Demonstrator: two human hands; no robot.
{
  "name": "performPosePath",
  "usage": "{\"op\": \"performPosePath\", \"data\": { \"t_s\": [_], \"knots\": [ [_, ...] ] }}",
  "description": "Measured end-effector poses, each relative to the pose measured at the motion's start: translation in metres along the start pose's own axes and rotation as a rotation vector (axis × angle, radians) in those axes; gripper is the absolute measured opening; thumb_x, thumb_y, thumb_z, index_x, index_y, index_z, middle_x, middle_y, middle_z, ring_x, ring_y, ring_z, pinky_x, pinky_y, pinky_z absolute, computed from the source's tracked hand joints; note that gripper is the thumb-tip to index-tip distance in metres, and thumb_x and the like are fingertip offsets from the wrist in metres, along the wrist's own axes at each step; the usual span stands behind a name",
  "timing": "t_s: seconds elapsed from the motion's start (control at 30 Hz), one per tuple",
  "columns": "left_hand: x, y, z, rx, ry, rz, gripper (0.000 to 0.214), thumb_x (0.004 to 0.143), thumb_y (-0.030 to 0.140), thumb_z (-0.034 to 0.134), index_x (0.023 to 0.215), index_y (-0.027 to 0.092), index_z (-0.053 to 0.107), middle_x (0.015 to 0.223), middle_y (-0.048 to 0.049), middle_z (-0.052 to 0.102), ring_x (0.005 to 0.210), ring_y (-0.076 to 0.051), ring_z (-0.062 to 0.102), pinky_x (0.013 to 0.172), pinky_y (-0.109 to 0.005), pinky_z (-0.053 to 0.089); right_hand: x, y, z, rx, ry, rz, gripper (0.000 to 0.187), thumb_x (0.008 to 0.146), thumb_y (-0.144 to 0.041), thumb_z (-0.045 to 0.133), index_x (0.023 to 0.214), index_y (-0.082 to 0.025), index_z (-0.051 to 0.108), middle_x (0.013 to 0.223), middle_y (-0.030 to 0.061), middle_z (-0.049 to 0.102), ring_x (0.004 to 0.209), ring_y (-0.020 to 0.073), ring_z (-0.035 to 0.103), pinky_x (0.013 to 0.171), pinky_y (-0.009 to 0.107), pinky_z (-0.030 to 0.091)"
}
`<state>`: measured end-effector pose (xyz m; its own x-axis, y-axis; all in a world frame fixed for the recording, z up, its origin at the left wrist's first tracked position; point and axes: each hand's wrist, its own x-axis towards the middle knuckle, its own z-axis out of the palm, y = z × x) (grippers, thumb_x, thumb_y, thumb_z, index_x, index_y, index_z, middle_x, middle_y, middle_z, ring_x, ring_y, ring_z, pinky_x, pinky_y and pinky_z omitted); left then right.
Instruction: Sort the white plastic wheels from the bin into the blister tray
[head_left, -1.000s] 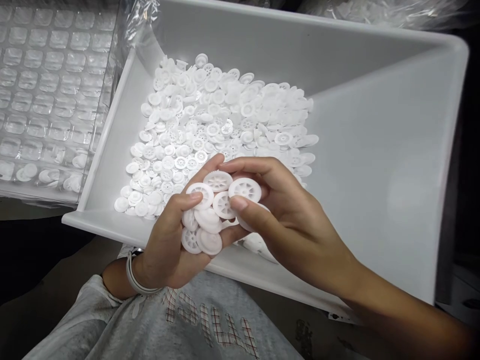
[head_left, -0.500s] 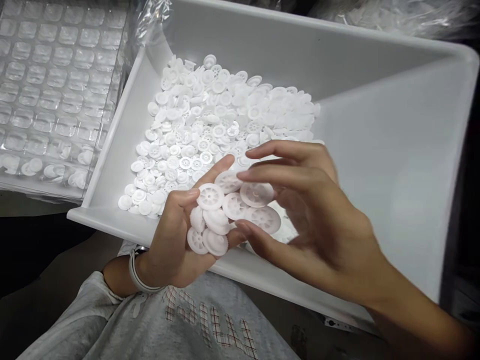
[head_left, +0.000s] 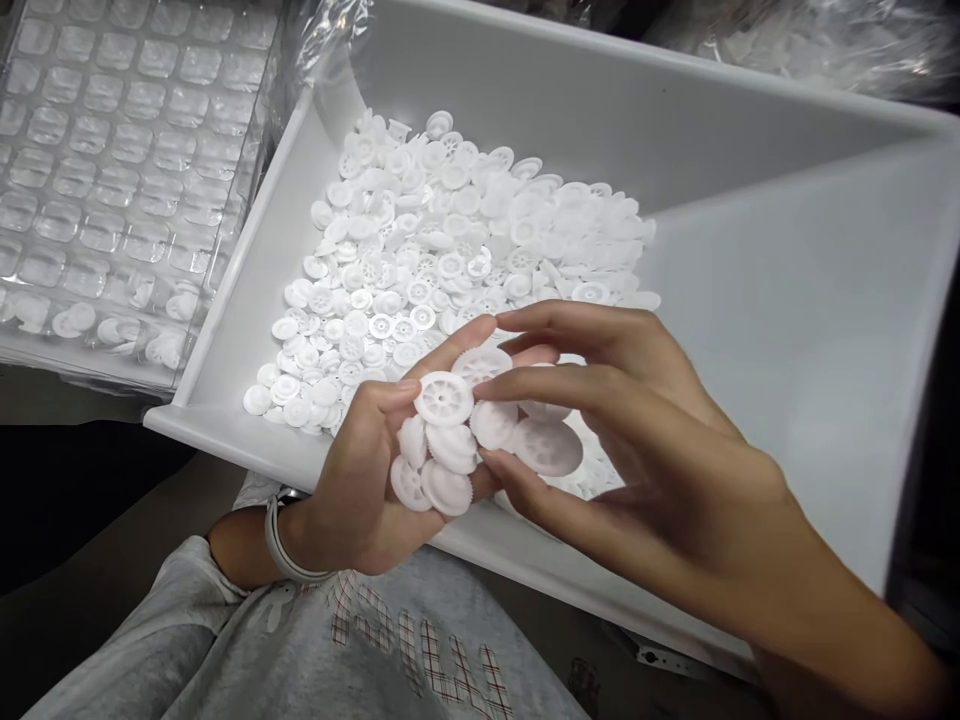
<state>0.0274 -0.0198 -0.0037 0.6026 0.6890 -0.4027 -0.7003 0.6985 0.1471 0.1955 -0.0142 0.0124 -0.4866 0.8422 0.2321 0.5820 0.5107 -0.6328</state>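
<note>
White gears (head_left: 444, 400) tilt variously, one spoked face upward
Left hand (head_left: 360, 490) thumb-presses it; right hand (head_left: 690, 470) curves its fingers, pinch unclear.

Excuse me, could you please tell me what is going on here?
A person's left hand holds a cluster of white gears over the near edge of a large grey bin. The right hand reaches in with thumb and fingertips at those gears; whether it grips one is hard to tell. A pile of similar white pieces lies in the bin, and a clear pocketed tray sits beside it, with white pieces in its nearest row.
</note>
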Motion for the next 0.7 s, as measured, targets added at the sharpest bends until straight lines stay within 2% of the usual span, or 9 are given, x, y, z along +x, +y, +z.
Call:
{"op": "performPosePath", "data": {
  "t_s": [0.07, 0.17, 0.23, 0.3, 0.37, 0.47, 0.53, 0.57, 0.7],
  "knots": [
    [0.0, 0.001, 0.001, 0.009, 0.013, -0.003, 0.056, 0.09, 0.034, 0.042, 0.146, 0.031, 0.041, 0.135, -0.001, 0.063, 0.139, -0.028, 0.045, 0.114, -0.05, 0.038, 0.0, 0.002, 0.0, 0.097, -0.003, 0.027, 0.027, 0.086, -0.024, 0.066, 0.112, -0.025, 0.059, 0.125, 0.0122, 0.053, 0.126, 0.0289, 0.053, 0.094, 0.041, 0.057],
    [-0.001, 0.001, 0.001, 0.004, 0.039, -0.008, 0.055, 0.089, 0.034, 0.044, 0.144, 0.028, 0.045, 0.136, -0.0027, 0.062, 0.14, -0.029, 0.043, 0.114, -0.052, 0.037, 0.0, 0.006, 0.001, 0.302, 0.032, 0.097, 0.023, 0.088, -0.028, 0.065, 0.11, -0.028, 0.059, 0.126, 0.0098, 0.057, 0.126, 0.0275, 0.054, 0.086, 0.037, 0.06],
    [-0.001, 0.0, 0.001, -0.014, 0.031, 0.002, 0.055, 0.089, 0.033, 0.044, 0.143, 0.026, 0.045, 0.136, -0.0028, 0.062, 0.14, -0.028, 0.043, 0.115, -0.049, 0.037, 0.002, 0.009, 0.003, 0.499, 0.097, 0.194, 0.017, 0.09, -0.037, 0.062, 0.105, -0.029, 0.061, 0.127, 0.0071, 0.059, 0.122, 0.0267, 0.057, 0.081, 0.036, 0.061],
    [-0.001, 0.0, 0.0, -0.03, 0.003, 0.003, 0.054, 0.09, 0.033, 0.044, 0.143, 0.027, 0.045, 0.133, -0.0022, 0.064, 0.139, -0.025, 0.044, 0.116, -0.046, 0.036, 0.005, 0.011, 0.003, 0.716, 0.193, 0.346, 0.015, 0.095, -0.04, 0.051, 0.096, -0.028, 0.061, 0.119, 0.0044, 0.062, 0.106, 0.0236, 0.063, 0.077, 0.036, 0.06],
    [-0.002, 0.0, -0.002, -0.034, -0.012, -0.018, 0.053, 0.09, 0.034, 0.044, 0.143, 0.027, 0.046, 0.131, -0.002, 0.066, 0.138, -0.024, 0.046, 0.117, -0.045, 0.035, 0.01, 0.012, 0.002, 0.885, 0.285, 0.518, 0.02, 0.095, -0.025, 0.041, 0.084, -0.026, 0.056, 0.097, 0.0025, 0.061, 0.083, 0.0169, 0.062, 0.066, 0.033, 0.056],
    [-0.002, 0.0, -0.004, -0.017, -0.021, -0.025, 0.052, 0.091, 0.034, 0.044, 0.142, 0.027, 0.048, 0.135, -0.0021, 0.063, 0.138, -0.024, 0.046, 0.116, -0.045, 0.036, 0.015, 0.009, 0.0, 0.88, 0.372, 0.689, 0.023, 0.08, -0.004, 0.036, 0.073, -0.024, 0.044, 0.075, 0.001, 0.042, 0.059, 0.012, 0.045, 0.045, 0.026, 0.037],
    [-0.002, 0.001, -0.005, 0.0, -0.034, -0.016, 0.052, 0.091, 0.033, 0.043, 0.143, 0.027, 0.046, 0.14, -0.002, 0.058, 0.139, -0.024, 0.045, 0.116, -0.045, 0.035, 0.015, 0.003, -0.002, 0.777, 0.379, 0.682, 0.024, 0.077, -0.002, 0.036, 0.072, -0.025, 0.038, 0.073, 0.0007, 0.032, 0.055, 0.0132, 0.037, 0.041, 0.026, 0.027],
    [-0.001, 0.001, -0.006, 0.006, -0.042, -0.014, 0.054, 0.091, 0.033, 0.042, 0.144, 0.027, 0.045, 0.142, -0.0023, 0.057, 0.14, -0.025, 0.044, 0.117, -0.045, 0.035, 0.013, 0.0, -0.003, 0.709, 0.371, 0.643, 0.024, 0.077, -0.002, 0.035, 0.072, -0.025, 0.038, 0.072, 0.0008, 0.031, 0.055, 0.014, 0.036, 0.041, 0.026, 0.026],
    [0.0, 0.0, -0.007, 0.011, -0.051, -0.013, 0.058, 0.09, 0.036, 0.043, 0.147, 0.027, 0.041, 0.144, -0.0024, 0.055, 0.14, -0.027, 0.043, 0.118, -0.047, 0.032, 0.002, -0.014, -0.005, 0.282, 0.221, 0.285, 0.026, 0.084, -0.005, 0.043, 0.088, -0.028, 0.052, 0.076, 0.0024, 0.044, 0.064, 0.0165, 0.049, 0.047, 0.029, 0.039]
  ]
}}
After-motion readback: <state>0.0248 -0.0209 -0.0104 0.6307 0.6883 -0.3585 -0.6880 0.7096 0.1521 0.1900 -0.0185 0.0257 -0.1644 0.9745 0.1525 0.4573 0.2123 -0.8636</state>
